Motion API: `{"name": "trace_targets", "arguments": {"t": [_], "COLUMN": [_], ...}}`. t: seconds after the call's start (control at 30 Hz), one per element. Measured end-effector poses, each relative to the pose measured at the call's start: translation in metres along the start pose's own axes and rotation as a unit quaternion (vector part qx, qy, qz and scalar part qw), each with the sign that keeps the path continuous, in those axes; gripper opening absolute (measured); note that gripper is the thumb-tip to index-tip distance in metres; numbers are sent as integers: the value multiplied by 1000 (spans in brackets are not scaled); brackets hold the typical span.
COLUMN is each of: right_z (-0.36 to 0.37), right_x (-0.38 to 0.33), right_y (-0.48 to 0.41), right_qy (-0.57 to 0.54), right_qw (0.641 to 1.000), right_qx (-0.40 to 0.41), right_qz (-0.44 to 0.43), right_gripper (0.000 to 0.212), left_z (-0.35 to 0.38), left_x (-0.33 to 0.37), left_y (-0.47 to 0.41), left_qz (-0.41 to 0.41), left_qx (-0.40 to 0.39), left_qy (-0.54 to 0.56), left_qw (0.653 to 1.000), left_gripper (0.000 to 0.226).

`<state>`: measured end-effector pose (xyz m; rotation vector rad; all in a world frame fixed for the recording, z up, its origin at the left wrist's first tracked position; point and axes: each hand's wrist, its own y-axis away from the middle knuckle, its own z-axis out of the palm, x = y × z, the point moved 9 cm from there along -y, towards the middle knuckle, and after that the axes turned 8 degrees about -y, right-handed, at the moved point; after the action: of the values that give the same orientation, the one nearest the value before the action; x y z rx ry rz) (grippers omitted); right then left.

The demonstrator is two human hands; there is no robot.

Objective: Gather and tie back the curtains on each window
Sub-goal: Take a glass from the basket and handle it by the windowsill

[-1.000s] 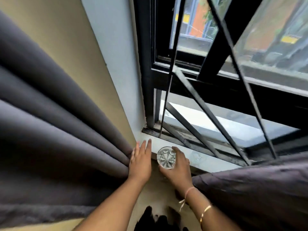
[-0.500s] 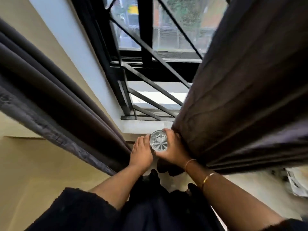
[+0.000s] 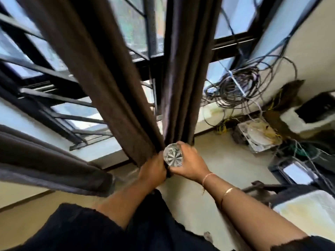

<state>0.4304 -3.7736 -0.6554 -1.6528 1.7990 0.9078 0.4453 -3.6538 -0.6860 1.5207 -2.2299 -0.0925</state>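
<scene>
Mid-gather: left hand [image 3: 154,169] clenched round the curtain [image 3: 105,78], right hand [image 3: 190,163] at 3 o'clock grasping a glass [image 3: 173,155]; next, probably freeing it to tie.

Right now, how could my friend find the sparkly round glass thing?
Find the big black-barred window, then follow the dark brown fabric curtain hanging across it down to where it narrows. There the right hand holds a clear round cut-glass piece beside the left hand. It alone is see-through, with a star pattern of lines.
</scene>
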Motion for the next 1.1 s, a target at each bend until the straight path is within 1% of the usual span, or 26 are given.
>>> {"name": "trace_targets", "arguments": {"t": [0.07, 0.2, 0.37, 0.5, 0.6, 0.7, 0.77, 0.9, 1.03, 1.1], "right_z": [-36, -92, -150, -179, -199, -215, -224, -234, -231, -225], "right_x": [26, 86, 158, 209, 245, 282, 302, 340, 375, 389], "right_y": [24, 72, 117, 150, 182, 217, 238, 279, 303, 309], "right_qy": [-17, -22, 0, -18, -29, -23, -22, -23, -51, -52], "right_qw": [999, 996, 988, 969, 946, 921, 906, 879, 869, 871], "right_qx": [29, 59, 88, 136, 187, 221, 243, 259, 244, 223], "right_qz": [9, 58, 129, 205, 263, 320, 345, 398, 428, 435], "right_gripper": [62, 69, 88, 86, 81, 83, 85, 90, 86, 85], "left_z": [14, 48, 89, 112, 131, 150, 160, 190, 219, 235], "left_x": [49, 131, 220, 277, 319, 361, 379, 407, 426, 430], "left_y": [2, 0, -3, -6, -9, -8, -4, 11, 19, 22], "left_qz": [11, 35, 83, 133, 175, 218, 231, 241, 225, 210], "left_qx": [-15, -32, -69, -104, -144, -182, -193, -225, -232, -234], "left_qy": [37, 1, 10, 10, -17, -45, -53, -75, -78, -78], "left_qw": [999, 999, 994, 986, 974, 958, 952, 941, 943, 946], "left_gripper": [41, 47, 50, 59, 65, 66, 66, 61, 59, 57]}}
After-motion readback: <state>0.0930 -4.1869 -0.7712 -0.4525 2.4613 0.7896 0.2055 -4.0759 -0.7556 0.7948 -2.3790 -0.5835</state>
